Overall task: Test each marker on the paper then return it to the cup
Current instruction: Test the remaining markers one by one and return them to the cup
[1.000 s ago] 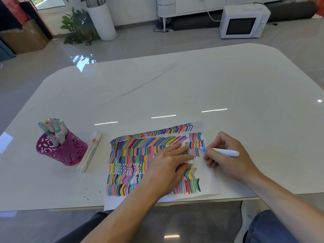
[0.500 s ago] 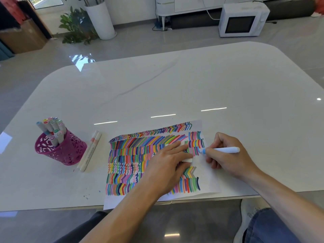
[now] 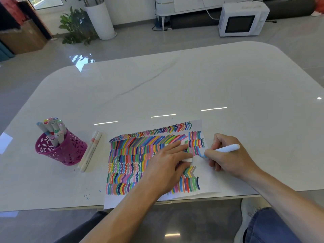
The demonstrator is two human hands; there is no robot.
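A sheet of paper [image 3: 207, 179] covered in rows of coloured strokes lies at the table's near edge. My left hand [image 3: 166, 167] rests flat on it, with a white marker cap [image 3: 188, 159] tucked between its fingers. My right hand [image 3: 231, 162] grips a white marker [image 3: 228, 148] at the paper's right side. Its light-blue tip touches the sheet at the foot of a fresh blue stroke [image 3: 201, 154]. A magenta cut-out cup [image 3: 61, 151] stands to the left and holds several capped markers [image 3: 52, 128].
Two capped pale markers [image 3: 91, 151] lie side by side on the white table [image 3: 175, 88], between the cup and the paper. Small ink specks [image 3: 87, 197] dot the table near its front edge. On the floor beyond are a microwave [image 3: 242, 19] and a potted plant [image 3: 77, 27].
My right hand has drawn the marker tip down and slightly right, leaving a light-blue stroke on the paper. My left hand stays pressed on the sheet.
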